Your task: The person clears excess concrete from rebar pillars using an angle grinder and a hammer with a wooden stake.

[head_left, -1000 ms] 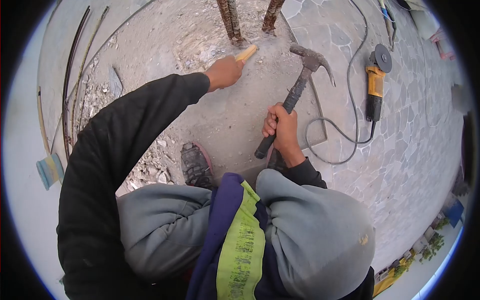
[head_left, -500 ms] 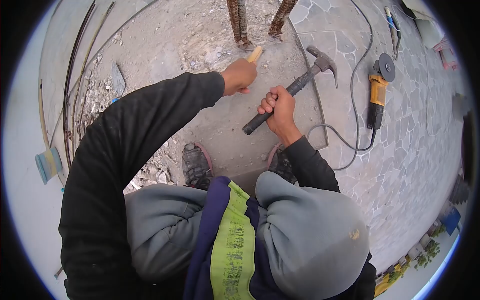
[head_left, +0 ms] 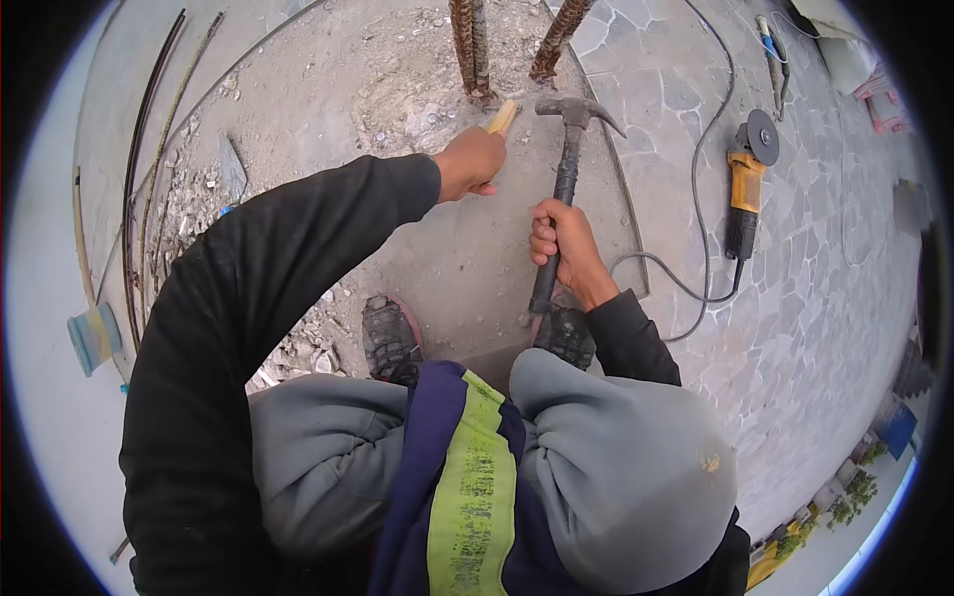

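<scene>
My left hand [head_left: 471, 162] is closed around a short, flat yellow piece [head_left: 503, 117], whose end sticks out just below the rusty rebars [head_left: 463, 50]. What kind of piece it is, I cannot tell. My right hand [head_left: 566, 248] grips the black-wrapped handle of a claw hammer [head_left: 565, 171]. The hammer's head is up, a little right of the yellow piece and apart from it in this view, with the claw pointing right. Beneath both hands is a dusty concrete floor [head_left: 457, 248].
An angle grinder [head_left: 745, 184] lies on the stone paving [head_left: 785, 318] at the right, its cord [head_left: 705, 189] looping towards my right arm. Broken rubble [head_left: 308, 343] and long bars [head_left: 134, 169] lie to the left. A roll of tape [head_left: 94, 338] is at far left.
My right hand has turned the hammer more upright, its head swinging left towards the yellow piece. The left hand has shifted slightly left and down, still holding the piece.
</scene>
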A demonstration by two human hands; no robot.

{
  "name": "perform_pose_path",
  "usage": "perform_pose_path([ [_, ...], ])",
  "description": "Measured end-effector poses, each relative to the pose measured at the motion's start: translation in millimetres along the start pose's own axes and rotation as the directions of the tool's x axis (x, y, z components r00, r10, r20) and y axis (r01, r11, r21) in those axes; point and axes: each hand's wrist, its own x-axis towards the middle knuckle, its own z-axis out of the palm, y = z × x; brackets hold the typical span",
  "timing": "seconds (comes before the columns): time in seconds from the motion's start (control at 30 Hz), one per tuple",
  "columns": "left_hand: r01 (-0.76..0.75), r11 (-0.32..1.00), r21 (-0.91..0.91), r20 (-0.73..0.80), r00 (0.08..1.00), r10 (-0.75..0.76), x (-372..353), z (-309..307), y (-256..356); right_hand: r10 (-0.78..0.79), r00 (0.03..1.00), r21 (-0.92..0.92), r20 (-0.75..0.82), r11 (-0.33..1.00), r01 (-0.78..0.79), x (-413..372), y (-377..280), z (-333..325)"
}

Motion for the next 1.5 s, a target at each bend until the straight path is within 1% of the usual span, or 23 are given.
perform_pose_path([
  [0.07, 0.012, 1.000, -0.014, 0.001, 1.000, -0.012, -0.3, 1.6, -2.4, -0.101, 0.995, 0.065, -0.026, 0.993, 0.102, -2.7, 10.6, 15.3],
  [0.13, 0.014, 1.000, -0.018, -0.019, 1.000, -0.015, -2.1, -3.5, -3.4, -0.273, 0.954, 0.378, -0.123, 0.876, 0.299, 9.8, 26.2, 29.7],
  [0.17, 0.002, 1.000, -0.024, -0.020, 1.000, -0.002, -2.3, -3.3, -4.4, -0.154, 0.985, 0.342, -0.071, 0.924, 0.170, 16.5, 31.3, 28.5],
  [0.2, -0.018, 0.999, -0.028, -0.012, 1.000, 0.017, 1.1, -0.3, -4.1, -0.163, 0.984, 0.348, -0.077, 0.920, 0.179, 22.1, 29.5, 20.1],
  [0.27, -0.024, 0.978, 0.207, 0.060, 0.998, 0.012, 15.6, -25.1, -9.9, 0.142, 0.988, -0.030, 0.059, 0.990, -0.140, 23.9, 16.2, -12.2],
  [0.3, -0.299, 0.835, 0.462, 0.152, 0.954, 0.258, 26.8, -64.2, -18.1, 0.144, 0.988, -0.056, 0.056, 0.989, -0.140, 11.8, 8.6, -20.5],
  [0.33, -0.523, 0.560, 0.642, 0.307, 0.845, 0.438, 30.7, -101.4, -30.3, 0.148, 0.988, -0.049, 0.054, 0.988, -0.145, 0.2, 15.8, -24.7],
  [0.43, -0.584, 0.436, 0.684, 0.374, 0.795, 0.477, 39.1, -116.9, -15.2, 0.176, 0.984, -0.094, 0.038, 0.981, -0.172, -26.1, 24.7, -41.3],
  [0.5, -0.522, 0.405, 0.751, 0.378, 0.842, 0.386, 24.2, -108.5, -12.1, 0.199, 0.980, -0.050, 0.003, 0.979, -0.199, -32.8, 46.5, -37.6],
  [0.53, -0.517, 0.396, 0.759, 0.373, 0.844, 0.386, 24.1, -98.9, -6.2, 0.194, 0.981, -0.047, 0.014, 0.980, -0.193, -26.6, 42.3, -35.0],
  [0.57, -0.313, 0.769, 0.558, 0.215, 0.949, 0.230, 23.0, -74.0, -5.9, 0.185, 0.982, -0.005, 0.023, 0.983, -0.185, -29.0, 43.4, -32.7],
  [0.6, -0.029, 0.972, 0.234, 0.121, 0.993, 0.001, 19.2, -45.4, -7.4, 0.182, 0.983, 0.033, 0.027, 0.983, -0.183, -32.8, 46.9, -32.3],
  [0.67, 0.029, 0.994, -0.101, 0.021, 0.999, -0.027, 10.2, 4.5, 1.7, 0.157, 0.988, 0.012, 0.008, 0.987, -0.157, -21.6, 42.6, -28.2],
  [0.7, 0.037, 0.994, -0.108, 0.007, 0.999, -0.036, 12.2, 3.8, -5.9, 0.135, 0.991, -0.007, -0.013, 0.991, -0.135, -17.8, 43.3, -23.8],
  [0.77, -0.085, 0.977, 0.194, 0.072, 0.995, 0.072, 19.6, -3.3, -14.4, 0.135, 0.991, -0.031, -0.001, 0.990, -0.135, -11.8, 33.6, -20.3],
  [0.8, -0.266, 0.826, 0.497, 0.099, 0.963, 0.251, 15.9, -31.7, -23.8, 0.134, 0.991, -0.036, -0.013, 0.990, -0.134, -14.9, 31.1, -22.2],
  [0.83, -0.407, 0.540, 0.737, 0.192, 0.892, 0.410, 11.3, -70.8, -29.4, 0.135, 0.991, -0.056, 0.005, 0.989, -0.135, -17.9, 27.1, -25.2],
  [0.87, -0.337, 0.422, 0.842, 0.181, 0.913, 0.366, 0.6, -84.8, -30.5, 0.123, 0.992, -0.039, -0.004, 0.992, -0.123, -21.9, 29.2, -28.8],
  [0.93, -0.344, 0.552, 0.759, 0.131, 0.912, 0.388, 8.8, -61.6, -30.8, 0.148, 0.989, -0.071, -0.014, 0.986, -0.148, -33.3, 35.2, -43.0],
  [1.07, -0.458, 0.579, 0.674, 0.234, 0.877, 0.420, 1.3, -35.5, -16.8, 0.178, 0.980, -0.096, -0.094, 0.978, -0.187, -46.2, 46.5, -44.4],
  [1.17, -0.444, 0.570, 0.692, 0.217, 0.880, 0.422, 17.0, -64.8, -28.9, 0.131, 0.988, -0.116, -0.084, 0.983, -0.140, -41.7, 41.5, -43.2],
  [1.23, -0.447, 0.439, 0.779, 0.245, 0.862, 0.443, 14.2, -99.4, -39.6, 0.089, 0.993, -0.092, -0.076, 0.991, -0.096, -37.2, 41.3, -47.2],
  [1.5, -0.447, 0.463, 0.765, 0.237, 0.865, 0.442, 0.0, -99.9, -45.3, 0.135, 0.986, -0.108, -0.096, 0.984, -0.145, -41.4, 41.6, -46.8],
])
